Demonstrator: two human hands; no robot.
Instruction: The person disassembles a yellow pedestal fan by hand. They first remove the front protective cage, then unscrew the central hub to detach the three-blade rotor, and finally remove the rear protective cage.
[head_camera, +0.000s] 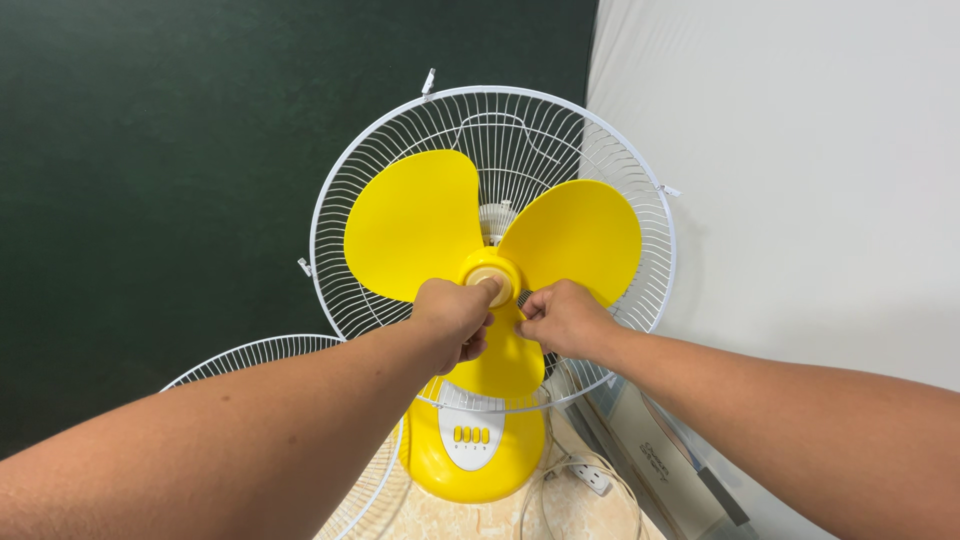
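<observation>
At the centre of the yellow fan blade (500, 240), both forearms reach in from the lower corners and meet at the hub. The left hand (452, 318) is curled into a loose fist, thumb and fingers closed on the pale round blade cap (490, 279). The right hand (566, 318) is also curled, its fingertips pinching the lower blade just beside the hub. The blade sits inside the white rear grille (560, 130), mounted above the yellow base (470, 465). A second white grille (262, 352) leans low behind the left forearm.
</observation>
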